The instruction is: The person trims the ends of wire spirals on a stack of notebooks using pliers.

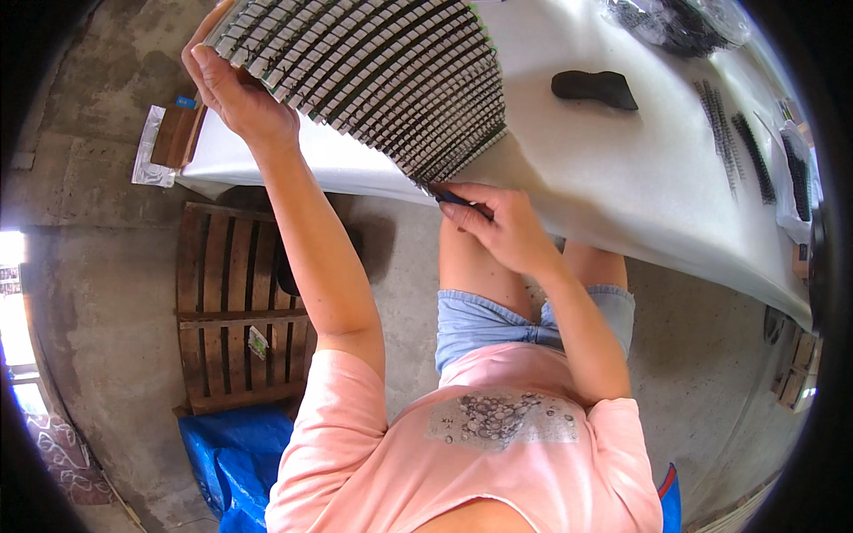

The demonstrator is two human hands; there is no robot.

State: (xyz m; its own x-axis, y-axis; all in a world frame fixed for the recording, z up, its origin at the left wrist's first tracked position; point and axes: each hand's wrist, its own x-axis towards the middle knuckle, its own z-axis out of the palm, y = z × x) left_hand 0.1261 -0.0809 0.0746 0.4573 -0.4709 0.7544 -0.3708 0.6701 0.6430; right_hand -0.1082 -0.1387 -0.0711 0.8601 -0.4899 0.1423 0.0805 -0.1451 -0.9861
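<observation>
A large panel (382, 80) with rows of small whitish squares and dark lines between them is held tilted above the front edge of the white-covered table (613, 178). My left hand (244, 98) grips its left edge, with the thumb on the near side and the fingers partly hidden behind. At the panel's lower corner, my right hand (508, 222) is closed around a slim dark tool (464, 204) whose tip meets the corner. I cannot make out the tool's exact kind.
On the table lie a black waisted object (595, 89), dark bristly strips (755, 158) and a clear plastic bag (684, 25) with black contents. A wooden pallet (240, 393) and a blue plastic sheet or bag (235, 453) are at the left on the concrete floor (124, 355).
</observation>
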